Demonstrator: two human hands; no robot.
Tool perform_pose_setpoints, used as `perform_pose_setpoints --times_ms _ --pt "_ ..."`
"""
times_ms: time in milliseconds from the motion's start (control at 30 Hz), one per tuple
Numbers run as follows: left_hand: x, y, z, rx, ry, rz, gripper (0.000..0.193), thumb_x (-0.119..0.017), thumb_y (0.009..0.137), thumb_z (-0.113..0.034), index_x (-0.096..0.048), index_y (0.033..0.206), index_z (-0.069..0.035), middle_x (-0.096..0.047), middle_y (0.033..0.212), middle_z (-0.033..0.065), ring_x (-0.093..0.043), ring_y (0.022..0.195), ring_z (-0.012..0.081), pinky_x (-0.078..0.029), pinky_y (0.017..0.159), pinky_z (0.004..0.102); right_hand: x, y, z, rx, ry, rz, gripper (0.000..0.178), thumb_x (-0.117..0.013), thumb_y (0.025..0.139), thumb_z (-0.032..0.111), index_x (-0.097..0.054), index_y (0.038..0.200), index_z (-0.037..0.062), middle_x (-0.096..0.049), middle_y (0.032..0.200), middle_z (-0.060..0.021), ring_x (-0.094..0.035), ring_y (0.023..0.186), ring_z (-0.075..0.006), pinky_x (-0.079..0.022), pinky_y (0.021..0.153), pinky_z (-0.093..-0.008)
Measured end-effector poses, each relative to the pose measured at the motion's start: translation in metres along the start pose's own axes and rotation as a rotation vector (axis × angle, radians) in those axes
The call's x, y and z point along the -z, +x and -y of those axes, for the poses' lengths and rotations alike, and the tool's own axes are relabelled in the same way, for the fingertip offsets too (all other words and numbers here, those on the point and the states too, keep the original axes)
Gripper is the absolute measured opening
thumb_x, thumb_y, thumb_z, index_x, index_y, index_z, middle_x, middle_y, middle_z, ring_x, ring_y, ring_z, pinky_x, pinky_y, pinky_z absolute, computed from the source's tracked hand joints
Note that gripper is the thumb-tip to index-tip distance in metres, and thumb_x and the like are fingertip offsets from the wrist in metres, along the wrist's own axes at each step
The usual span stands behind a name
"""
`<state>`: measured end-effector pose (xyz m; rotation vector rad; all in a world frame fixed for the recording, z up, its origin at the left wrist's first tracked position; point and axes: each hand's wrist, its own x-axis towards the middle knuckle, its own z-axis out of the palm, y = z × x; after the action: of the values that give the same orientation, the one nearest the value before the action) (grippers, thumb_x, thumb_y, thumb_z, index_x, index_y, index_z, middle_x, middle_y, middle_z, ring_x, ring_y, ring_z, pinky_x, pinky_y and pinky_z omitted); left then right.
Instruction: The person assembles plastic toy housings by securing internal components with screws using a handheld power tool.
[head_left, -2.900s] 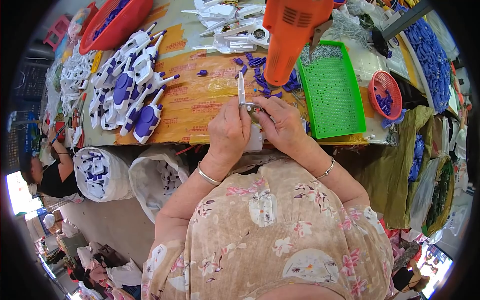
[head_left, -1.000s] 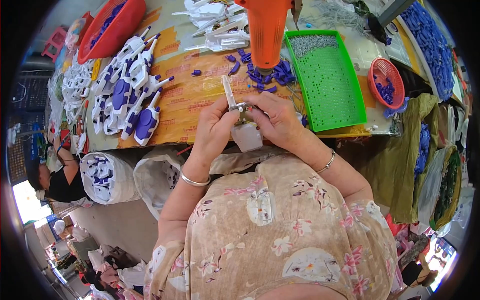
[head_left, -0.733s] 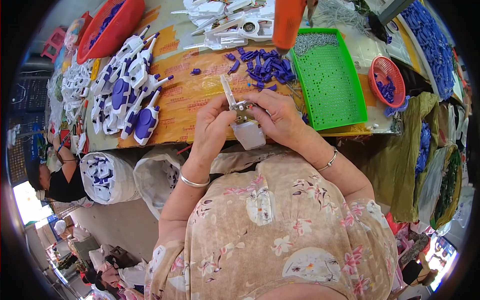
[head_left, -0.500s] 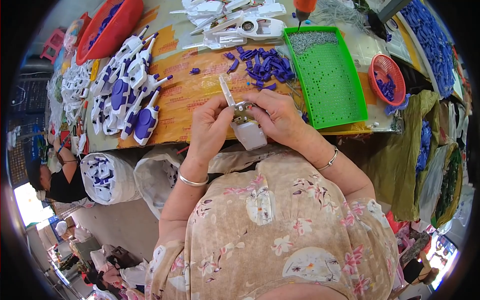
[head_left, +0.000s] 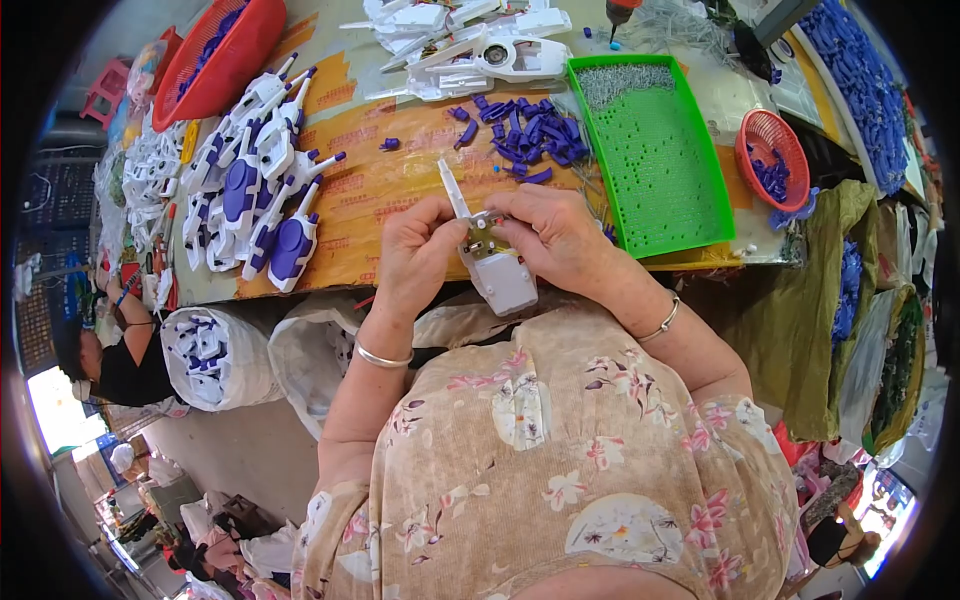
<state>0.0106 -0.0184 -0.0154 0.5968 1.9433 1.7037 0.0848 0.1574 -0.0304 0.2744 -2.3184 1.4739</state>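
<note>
Both hands grip one white plastic toy shell [head_left: 490, 255] just above the near edge of the tabletop [head_left: 370, 190]. The left hand [head_left: 420, 250] is closed on its left side, the right hand [head_left: 555, 235] on its right; their fingers hide most of the open middle, so the small inner parts are hard to make out. Its thin tip points far-left. Purple pieces [head_left: 525, 135] lie beyond, left of the green tray [head_left: 660, 170].
</note>
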Motion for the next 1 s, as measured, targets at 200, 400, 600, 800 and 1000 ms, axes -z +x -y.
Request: perform_pose_setpoints --times_ms 200,400,600,800,1000 --pt "0.007 0.004 0.008 0.163 -0.236 -0.044 0.008 -0.055 0.084 -0.005 -0.061 0.082 0.0 -0.058 0.072 -0.0029 -0.05 0.064 0.0024 -0.04 0.056 0.0179 0.0 0.012 0.0 0.021 -0.052 0.123 0.019 -0.062 0.079 0.005 -0.062 0.098 0.0008 -0.062 0.082 -0.0155 -0.061 0.074 -0.029 -0.048 0.065 -0.0352" --pt "0.024 0.003 0.018 0.236 -0.321 -0.104 0.009 -0.054 0.083 -0.006 -0.061 0.081 -0.002 -0.056 0.07 -0.0031 -0.049 0.058 0.002 -0.04 0.05 0.0173 0.004 0.045 -0.012 0.098 -0.607 0.113 0.021 -0.058 0.077 0.005 -0.062 0.098 0.0045 -0.055 0.079 -0.0124 -0.057 0.076 -0.0275 -0.048 0.066 -0.0365" --pt "0.027 0.004 0.032 0.155 -0.28 -0.096 0.01 -0.054 0.083 -0.005 -0.062 0.083 0.0 -0.056 0.07 -0.003 -0.048 0.059 0.0019 -0.039 0.05 0.0176 -0.006 0.072 -0.017 0.172 -0.981 0.268 0.017 -0.057 0.07 0.002 -0.06 0.086 0.003 -0.054 0.085 -0.0128 -0.057 0.083 -0.0273 -0.05 0.067 -0.0344" --pt "0.025 0.003 0.033 0.154 -0.26 -0.078 0.011 -0.055 0.084 -0.006 -0.062 0.087 0.002 -0.059 0.073 -0.002 -0.051 0.062 0.0024 -0.041 0.052 0.018 -0.007 0.072 -0.027 0.083 -0.882 0.285 0.013 -0.056 0.074 0.004 -0.059 0.087 0.0028 -0.053 0.089 -0.0133 -0.057 0.088 -0.0299 -0.05 0.071 -0.0376" --pt "0.023 0.002 0.021 0.268 -0.47 0.0 0.016 -0.052 0.087 -0.006 -0.059 0.1 -0.001 -0.061 0.08 0.0006 -0.058 0.065 0.0055 -0.049 0.054 0.019 -0.002 0.078 -0.028 0.085 -0.502 0.012 0.007 -0.055 0.085 0.006 -0.056 0.089 0.0006 -0.058 0.085 -0.0126 -0.059 0.079 -0.0259 -0.048 0.067 -0.0345"
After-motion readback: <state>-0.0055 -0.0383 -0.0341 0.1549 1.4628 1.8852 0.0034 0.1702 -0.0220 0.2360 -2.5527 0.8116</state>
